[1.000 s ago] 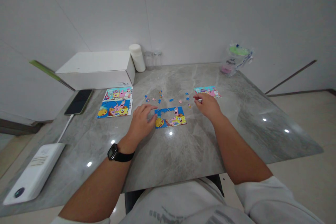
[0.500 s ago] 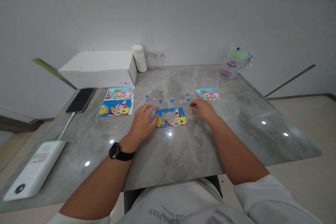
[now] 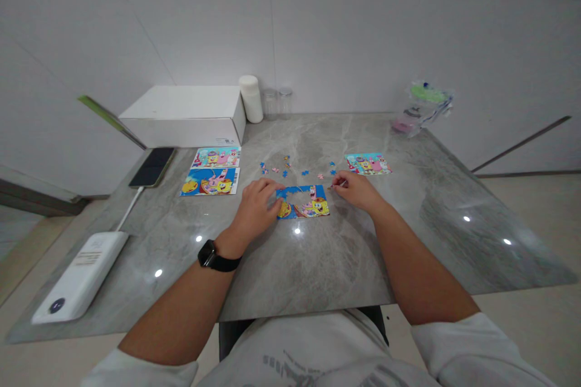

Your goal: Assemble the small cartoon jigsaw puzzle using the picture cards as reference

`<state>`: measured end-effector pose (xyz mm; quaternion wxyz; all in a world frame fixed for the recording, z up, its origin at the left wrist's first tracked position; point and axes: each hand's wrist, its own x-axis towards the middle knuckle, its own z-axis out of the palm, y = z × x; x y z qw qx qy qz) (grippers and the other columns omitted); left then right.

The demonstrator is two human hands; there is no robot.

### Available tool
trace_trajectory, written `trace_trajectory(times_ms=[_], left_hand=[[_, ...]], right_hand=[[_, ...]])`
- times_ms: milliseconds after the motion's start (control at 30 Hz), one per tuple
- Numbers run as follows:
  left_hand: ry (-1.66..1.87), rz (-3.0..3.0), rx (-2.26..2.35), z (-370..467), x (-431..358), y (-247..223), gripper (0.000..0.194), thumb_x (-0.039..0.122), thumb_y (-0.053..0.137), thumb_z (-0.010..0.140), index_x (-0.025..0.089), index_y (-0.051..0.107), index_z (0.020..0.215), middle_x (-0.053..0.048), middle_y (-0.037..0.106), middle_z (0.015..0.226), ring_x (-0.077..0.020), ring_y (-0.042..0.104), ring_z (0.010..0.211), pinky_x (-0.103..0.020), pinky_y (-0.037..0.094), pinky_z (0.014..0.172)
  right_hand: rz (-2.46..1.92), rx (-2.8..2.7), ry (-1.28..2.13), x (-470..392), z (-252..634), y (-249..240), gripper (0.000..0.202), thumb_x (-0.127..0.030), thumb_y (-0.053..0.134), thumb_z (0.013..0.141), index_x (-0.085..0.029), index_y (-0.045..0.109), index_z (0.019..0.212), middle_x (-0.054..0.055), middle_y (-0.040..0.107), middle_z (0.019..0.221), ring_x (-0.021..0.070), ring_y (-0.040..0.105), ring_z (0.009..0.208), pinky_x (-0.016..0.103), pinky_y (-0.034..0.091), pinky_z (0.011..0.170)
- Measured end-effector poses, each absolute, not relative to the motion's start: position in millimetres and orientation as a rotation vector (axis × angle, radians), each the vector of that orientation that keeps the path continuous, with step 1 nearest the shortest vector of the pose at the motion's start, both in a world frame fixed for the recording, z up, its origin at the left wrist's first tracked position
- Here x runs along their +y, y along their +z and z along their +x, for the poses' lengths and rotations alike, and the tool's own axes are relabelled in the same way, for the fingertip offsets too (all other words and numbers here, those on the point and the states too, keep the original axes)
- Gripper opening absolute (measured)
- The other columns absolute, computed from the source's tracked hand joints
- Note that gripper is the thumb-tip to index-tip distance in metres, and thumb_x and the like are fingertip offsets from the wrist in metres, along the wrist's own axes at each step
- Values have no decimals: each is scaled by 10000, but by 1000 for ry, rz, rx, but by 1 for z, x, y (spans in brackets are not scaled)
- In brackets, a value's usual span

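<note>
Grey marbled tabletop (image 3: pixel 299 278), white box (image 3: pixel 181 115) at back. Since earlier frame, right hand (image 3: pixel 356 190) moved nearer partial puzzle (image 3: pixel 320 209); small piece (image 3: pixel 331 186) pinched between thumb and forefinger, mostly hidden. Left hand (image 3: pixel 256 208): thumb and fingers parted, touching puzzle's left edge, covering part. Loose pieces (image 3: pixel 305 173) beyond puzzle. Picture card (image 3: pixel 368 163) beyond right hand.

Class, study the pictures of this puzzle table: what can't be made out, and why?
Head view:
- Puzzle piece design: too small and mostly hidden by the fingers of the right hand.
- Left edge of the unfinished puzzle: partly covered by the left hand.
- Print on the power bank: blurred.
- Inside of the white box: hidden by its closed lid.
</note>
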<state>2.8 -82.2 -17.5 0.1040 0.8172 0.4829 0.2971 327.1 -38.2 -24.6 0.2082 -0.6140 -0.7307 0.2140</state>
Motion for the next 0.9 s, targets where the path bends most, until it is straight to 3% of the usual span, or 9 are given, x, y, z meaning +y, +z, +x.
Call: trace_trajectory(times_ms=[200, 667, 900], left_hand=[[785, 2434, 1365, 4, -83, -21, 251, 264, 661, 952, 261, 730, 1193, -71, 685, 1201, -268, 621, 1150, -467, 484, 1030], [740, 2458, 1313, 6, -84, -24, 240, 256, 672, 949, 269, 752, 1175, -68, 682, 1204, -264, 619, 1136, -467, 486, 1011], [831, 2407, 1284, 11, -86, -22, 217, 270, 718, 935, 266, 755, 1149, -64, 691, 1177, -259, 629, 1122, -461, 494, 1015]], right_hand=[[-1503, -1950, 706, -45, 309, -19, 119, -287, 631, 865, -208, 701, 920, -1, 735, 827, 138, 589, 647, 261, 455, 631], [-1399, -1819, 952, -45, 302, -23, 213, -329, 669, 873, -222, 739, 1043, 28, 769, 958, 166, 674, 780, 302, 555, 748], [-1168, -1573, 1313, -53, 286, -17, 263, -422, 806, 788, -225, 729, 944, 14, 756, 865, 182, 703, 814, 317, 573, 777]])
